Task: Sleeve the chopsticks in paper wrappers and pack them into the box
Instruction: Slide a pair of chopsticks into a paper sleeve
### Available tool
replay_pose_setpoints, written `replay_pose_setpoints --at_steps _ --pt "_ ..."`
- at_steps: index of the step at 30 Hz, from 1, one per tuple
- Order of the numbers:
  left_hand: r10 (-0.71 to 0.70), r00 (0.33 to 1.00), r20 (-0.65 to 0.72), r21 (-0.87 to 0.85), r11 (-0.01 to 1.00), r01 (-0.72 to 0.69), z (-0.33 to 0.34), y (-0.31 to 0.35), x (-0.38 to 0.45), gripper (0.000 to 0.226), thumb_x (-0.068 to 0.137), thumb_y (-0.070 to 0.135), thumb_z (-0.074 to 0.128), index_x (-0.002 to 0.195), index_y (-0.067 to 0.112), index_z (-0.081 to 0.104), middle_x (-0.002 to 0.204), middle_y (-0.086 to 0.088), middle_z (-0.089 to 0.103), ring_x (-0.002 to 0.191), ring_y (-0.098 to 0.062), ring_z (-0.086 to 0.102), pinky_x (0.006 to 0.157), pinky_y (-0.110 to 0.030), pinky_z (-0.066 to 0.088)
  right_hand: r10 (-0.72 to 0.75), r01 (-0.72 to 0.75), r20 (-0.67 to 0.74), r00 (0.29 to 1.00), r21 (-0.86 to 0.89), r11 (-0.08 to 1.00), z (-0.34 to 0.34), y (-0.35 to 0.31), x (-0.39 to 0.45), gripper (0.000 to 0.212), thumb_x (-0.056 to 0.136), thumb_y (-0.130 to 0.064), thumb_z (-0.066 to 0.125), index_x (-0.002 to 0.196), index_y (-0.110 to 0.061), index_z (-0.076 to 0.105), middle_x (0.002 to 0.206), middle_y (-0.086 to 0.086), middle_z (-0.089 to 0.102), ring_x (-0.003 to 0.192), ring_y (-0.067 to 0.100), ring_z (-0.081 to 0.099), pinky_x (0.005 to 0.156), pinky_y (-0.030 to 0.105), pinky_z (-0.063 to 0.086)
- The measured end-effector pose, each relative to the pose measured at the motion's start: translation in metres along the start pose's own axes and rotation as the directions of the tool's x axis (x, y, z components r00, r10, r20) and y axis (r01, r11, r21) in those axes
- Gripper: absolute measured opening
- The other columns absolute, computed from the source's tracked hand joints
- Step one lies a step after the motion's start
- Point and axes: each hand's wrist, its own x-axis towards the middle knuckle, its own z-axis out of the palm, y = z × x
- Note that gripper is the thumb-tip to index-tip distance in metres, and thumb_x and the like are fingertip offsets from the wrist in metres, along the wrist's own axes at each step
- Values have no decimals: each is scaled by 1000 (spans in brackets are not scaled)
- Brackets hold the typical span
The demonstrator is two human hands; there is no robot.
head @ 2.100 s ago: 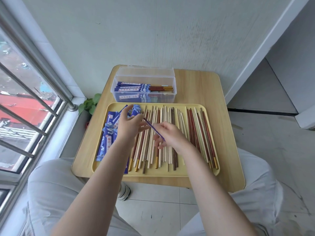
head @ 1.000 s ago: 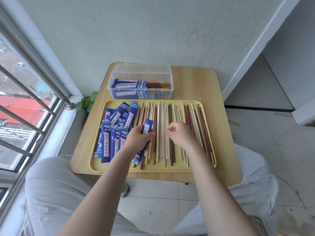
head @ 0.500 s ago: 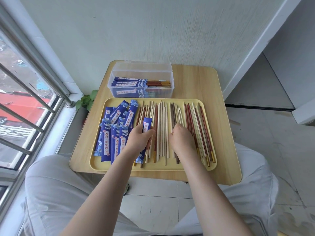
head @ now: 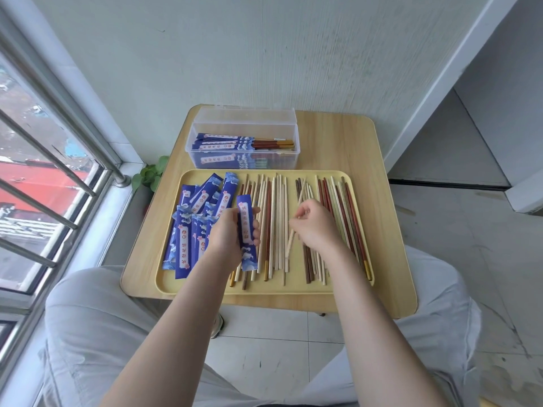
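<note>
My left hand [head: 227, 236] grips a blue paper wrapper [head: 246, 227] upright over the yellow tray [head: 264, 289]. My right hand [head: 316, 227] pinches a pale chopstick [head: 296, 218], lifting it at a slant above the loose chopsticks [head: 277, 224] spread across the tray. A pile of blue wrappers [head: 191, 224] lies at the tray's left. The clear plastic box [head: 245, 142] stands behind the tray with several sleeved chopsticks inside, its lid open.
A small wooden table [head: 382, 201] carries everything, with a bare strip at the right. A window with metal bars [head: 44, 171] is to the left, a small green plant [head: 150, 173] beside the table. My knees sit under the near edge.
My right hand has lifted a pale chopstick out of the row on the tray. My left hand has raised the blue wrapper slightly and still holds it.
</note>
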Motion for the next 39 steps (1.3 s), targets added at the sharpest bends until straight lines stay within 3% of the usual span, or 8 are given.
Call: replay_pose_setpoints --at_steps 4,8,13,16,19,24,29,39 --pt "-28 999 38 -210 977 35 2 2 1 40 107 24 35 115 -3 63 76 -5 57 63 -13 53 56 -22 48 -51 -13 138 989 431 902 -14 -5 -6 25 93 -6 55 109 -22 66 82 9 69 60 14 53 52 27 43" --pt "-33 994 101 -429 900 74 2 5 3 37 106 29 40 115 -1 61 87 -6 58 74 -15 56 76 -27 48 -158 -52 183 970 796 603 -18 -5 -4 27 97 1 38 104 -5 63 82 14 68 56 20 56 49 25 43" --pt "51 995 84 -449 893 -8 -1 11 3 31 105 31 48 113 4 59 91 -9 62 88 -22 65 94 -41 56 -218 -10 86 972 945 327 -19 -5 -2 18 94 3 51 101 -9 63 91 10 74 73 20 68 61 23 50" --pt "93 996 -1 -345 934 -88 -1 13 6 35 106 36 44 116 6 59 97 -8 72 90 -21 69 89 -40 56 -137 0 33 990 973 232 -17 -2 2 11 92 -10 61 101 -9 66 88 9 73 72 17 67 61 23 51" --pt "149 984 -98 -220 961 -167 -2 11 12 31 106 37 44 111 11 60 93 -6 77 82 -17 64 84 -32 50 -19 24 -21 1000 972 233 -14 7 8 14 102 -15 52 104 -9 65 73 5 64 61 15 57 55 23 47" --pt "211 960 -184 -237 938 -252 -8 10 13 24 107 32 46 108 12 58 89 -9 71 82 -20 70 75 -30 58 184 21 -72 980 964 265 -11 13 12 22 108 -21 42 102 -14 62 64 -1 47 52 11 44 47 22 38" --pt "197 939 -282 -262 926 -273 -9 11 14 24 107 31 43 114 12 56 99 -12 71 84 -23 76 87 -37 60 382 -4 -110 917 958 286 -11 11 12 26 109 -25 39 99 -12 58 63 0 50 49 13 46 48 25 41" --pt "155 934 -321 -324 909 -262 -9 8 16 33 106 30 48 129 7 53 104 -14 71 87 -26 76 79 -37 63 398 -33 -135 908 921 388 -1 10 13 24 110 -25 37 103 -10 56 64 2 50 48 14 49 47 25 45"
